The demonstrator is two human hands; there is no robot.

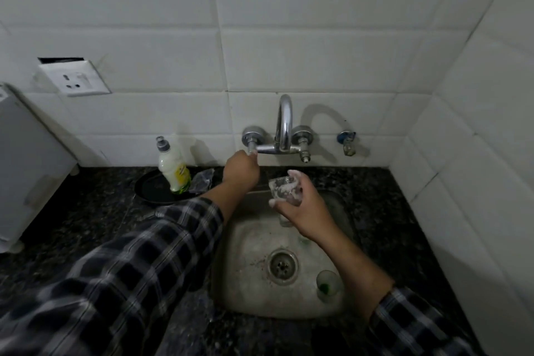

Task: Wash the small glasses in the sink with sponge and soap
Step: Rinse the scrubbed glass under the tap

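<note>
Where the white tiled wall [318, 23] meets the dark speckled stone surface [86, 205], a square steel sink [248, 254] is set in, its round drain [282, 266] in the middle of the basin. At the far left edge stands a white boxy appliance [26, 167], and above it a white wall socket [75, 79] sits crooked in the tiles.

Both arms reach over the sink in rolled-up black-and-white checked sleeves [144, 263]. A round black tray [150, 188] lies on the surface left of the sink. It carries an upright plastic bottle of pale liquid with a grey cap [173, 167] and, just beside the bottle, a crumpled clear wrapper [202, 180].

A curved chrome tap [284, 124] comes out of the wall above the sink. The left hand [241, 172] is at the tap's left chrome handle [252, 143], its grip closed, with the fingertips curled on the handle's end. The right hand [300, 208] is above the back of the basin, its grip wrapped round a small clear glass covered in suds [284, 189], held tilted below the spout with foam on the fingers.

A second small clear glass [284, 221] stands in the basin directly under that hand, mostly hidden. A third small glass with green specks inside [328, 286] stands upright near the sink's front right corner, beside the right forearm.
</note>
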